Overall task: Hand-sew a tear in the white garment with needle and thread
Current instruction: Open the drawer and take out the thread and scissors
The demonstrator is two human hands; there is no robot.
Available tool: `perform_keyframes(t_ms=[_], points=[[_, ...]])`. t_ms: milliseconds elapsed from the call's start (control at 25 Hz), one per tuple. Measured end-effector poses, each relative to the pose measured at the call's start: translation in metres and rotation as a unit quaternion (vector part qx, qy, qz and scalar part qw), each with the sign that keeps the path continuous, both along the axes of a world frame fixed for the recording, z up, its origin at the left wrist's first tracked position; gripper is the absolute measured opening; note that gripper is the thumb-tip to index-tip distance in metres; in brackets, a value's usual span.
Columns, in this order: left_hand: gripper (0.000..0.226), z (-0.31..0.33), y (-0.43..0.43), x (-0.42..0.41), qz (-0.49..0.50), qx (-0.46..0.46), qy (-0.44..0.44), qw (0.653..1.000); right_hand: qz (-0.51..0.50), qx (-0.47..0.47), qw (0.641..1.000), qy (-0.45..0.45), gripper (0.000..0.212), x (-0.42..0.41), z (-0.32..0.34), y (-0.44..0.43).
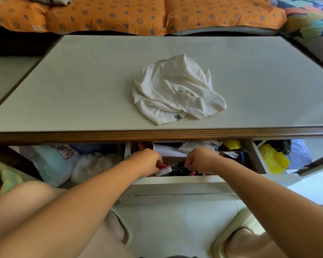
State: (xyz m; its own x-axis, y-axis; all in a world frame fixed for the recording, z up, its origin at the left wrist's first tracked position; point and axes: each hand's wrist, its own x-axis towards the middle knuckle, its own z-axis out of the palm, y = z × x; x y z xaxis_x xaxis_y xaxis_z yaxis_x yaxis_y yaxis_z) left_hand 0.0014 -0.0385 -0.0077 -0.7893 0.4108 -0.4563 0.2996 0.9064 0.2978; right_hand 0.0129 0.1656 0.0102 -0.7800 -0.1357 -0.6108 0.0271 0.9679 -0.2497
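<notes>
- Find white garment (175, 90) crumpled in a heap on the table (82, 81), with its nearest hem close to the wooden front edge (63, 135) and well apart from the left, right and far edges.
- Note broad pale tabletop showing to the left, to the right and beyond the heap.
- Find drawer (175, 180) pulled out below the front edge, packed with small clutter, white front rim toward the person.
- Locate left hand (147, 161) inside the drawer, fingers curled down against a white roll (164, 171) and a red item. Grasping or merely touching: cannot tell.
- Locate right hand (199, 160) inside the drawer, fingers curled into the clutter. Grip: cannot tell.
- Note a narrow gap between the hands.
- Note plastic bags (52, 161) under the table at left, yellow bag (274, 159) at right.
- Note orange cushions (119, 13) along the far edge.
</notes>
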Motion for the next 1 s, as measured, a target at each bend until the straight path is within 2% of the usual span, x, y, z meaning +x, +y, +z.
perform_keyframes(t_ms=[120, 240, 440, 520, 680, 800, 1000], points=[[0.045, -0.010, 0.006, 0.006, -0.050, -0.040, 0.018, 0.998, 0.086, 0.083, 0.993, -0.024, 0.029, -0.004, -0.012, -0.009], [0.048, -0.020, 0.013, 0.006, -0.073, -0.064, -0.006, 0.995, 0.137, 0.142, 0.980, -0.029, 0.031, -0.003, -0.026, -0.012], [0.045, -0.020, 0.027, 0.011, -0.094, -0.124, -0.007, 0.988, 0.150, 0.152, 0.977, -0.004, 0.021, 0.002, -0.031, -0.018], [0.047, -0.015, 0.029, 0.011, -0.100, -0.127, 0.000, 0.987, 0.147, 0.145, 0.978, 0.003, 0.023, 0.004, -0.029, -0.018], [0.044, 0.001, 0.021, 0.006, -0.077, -0.055, -0.013, 0.995, 0.152, 0.140, 0.978, 0.027, 0.032, 0.012, -0.030, -0.015], [0.041, 0.018, 0.012, 0.004, -0.037, 0.024, -0.084, 0.995, 0.159, 0.141, 0.976, 0.048, 0.025, 0.015, -0.028, -0.016], [0.019, 0.052, -0.002, 0.001, -0.008, 0.051, -0.187, 0.981, 0.147, 0.103, 0.982, 0.053, 0.025, 0.017, -0.017, -0.014]])
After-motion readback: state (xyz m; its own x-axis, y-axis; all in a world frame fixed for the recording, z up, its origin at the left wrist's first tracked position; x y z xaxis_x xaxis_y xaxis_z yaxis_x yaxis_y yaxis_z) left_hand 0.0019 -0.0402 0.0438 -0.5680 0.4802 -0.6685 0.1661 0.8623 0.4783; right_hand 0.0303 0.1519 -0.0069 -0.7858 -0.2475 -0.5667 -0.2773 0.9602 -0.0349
